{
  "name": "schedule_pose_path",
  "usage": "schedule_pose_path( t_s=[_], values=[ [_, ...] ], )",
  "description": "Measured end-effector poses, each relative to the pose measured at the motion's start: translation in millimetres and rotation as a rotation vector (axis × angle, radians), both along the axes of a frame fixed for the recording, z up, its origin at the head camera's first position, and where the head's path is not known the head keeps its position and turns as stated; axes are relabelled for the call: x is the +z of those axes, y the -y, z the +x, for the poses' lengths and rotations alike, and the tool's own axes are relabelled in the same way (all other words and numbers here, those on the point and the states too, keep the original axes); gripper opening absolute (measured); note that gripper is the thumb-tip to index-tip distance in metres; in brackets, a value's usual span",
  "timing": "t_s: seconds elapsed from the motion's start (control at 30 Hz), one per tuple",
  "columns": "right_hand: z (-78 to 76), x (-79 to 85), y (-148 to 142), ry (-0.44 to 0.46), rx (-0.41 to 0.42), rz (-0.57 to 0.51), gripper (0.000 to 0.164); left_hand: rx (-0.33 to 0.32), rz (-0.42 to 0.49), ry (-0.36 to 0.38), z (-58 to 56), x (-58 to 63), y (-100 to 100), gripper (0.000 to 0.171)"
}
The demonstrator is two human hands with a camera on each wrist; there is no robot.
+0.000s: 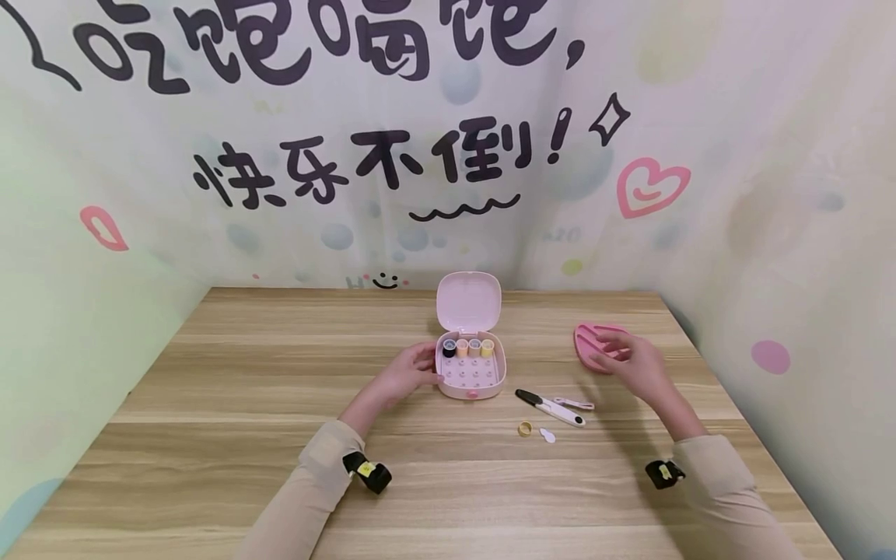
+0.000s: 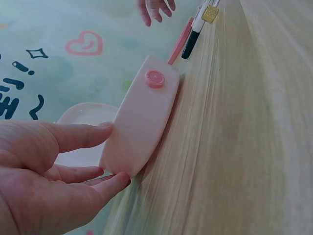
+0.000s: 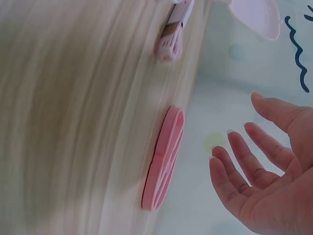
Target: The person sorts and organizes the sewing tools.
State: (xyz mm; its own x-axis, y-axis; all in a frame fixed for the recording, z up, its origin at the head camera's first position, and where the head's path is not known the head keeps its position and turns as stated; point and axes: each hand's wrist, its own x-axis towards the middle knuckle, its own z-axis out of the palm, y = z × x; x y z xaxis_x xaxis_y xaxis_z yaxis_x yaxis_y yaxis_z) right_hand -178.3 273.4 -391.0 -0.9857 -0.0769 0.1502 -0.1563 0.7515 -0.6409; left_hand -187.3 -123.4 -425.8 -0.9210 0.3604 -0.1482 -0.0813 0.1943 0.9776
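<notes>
A light-pink sewing box (image 1: 470, 393) stands on the table with its lid (image 1: 469, 302) raised. Inside, a row of several thread spools (image 1: 468, 348) sits at the back, with bare pegs in front. My left hand (image 1: 406, 373) touches the box's left side with thumb and fingertips; in the left wrist view its fingers look fairly straight against the wall. Over the darker pink compartment tray (image 1: 584, 351) hovers my right hand (image 1: 635, 365). In the right wrist view this hand (image 3: 274, 171) has loosely bent fingers, holds nothing and is apart from the tray (image 3: 164, 159).
Between box and tray lie black-and-white thread snips (image 1: 553, 408) and a folded measuring tape (image 1: 574, 404). Nearer me are a gold thimble ring (image 1: 525, 428) and a small white needle threader-like piece (image 1: 547, 435). A printed curtain (image 1: 280, 241) hangs behind the table.
</notes>
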Motion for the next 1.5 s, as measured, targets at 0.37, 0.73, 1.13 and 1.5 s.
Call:
schedule_pose_path(
  t_s=[0.37,0.73,1.13,1.5],
  values=[
    [-1.9,-2.1,-25,0.01,0.064,0.065,0.046,0.007,-0.01,-0.006,2.1,-2.1,0,0.069],
    [-11.8,5.8,-52,0.071,0.144,0.148,0.066,0.003,-0.004,0.002,1.9,-1.9,0,0.07],
    [-26.8,3.2,-67,0.154,0.206,0.196,0.082,0.008,0.007,-0.005,0.5,-2.1,-1,0.069],
    [-47.1,-1.9,-76,0.222,0.213,0.212,0.095,0.01,0.004,-0.007,0.3,-0.8,-1,0.069]
  ],
)
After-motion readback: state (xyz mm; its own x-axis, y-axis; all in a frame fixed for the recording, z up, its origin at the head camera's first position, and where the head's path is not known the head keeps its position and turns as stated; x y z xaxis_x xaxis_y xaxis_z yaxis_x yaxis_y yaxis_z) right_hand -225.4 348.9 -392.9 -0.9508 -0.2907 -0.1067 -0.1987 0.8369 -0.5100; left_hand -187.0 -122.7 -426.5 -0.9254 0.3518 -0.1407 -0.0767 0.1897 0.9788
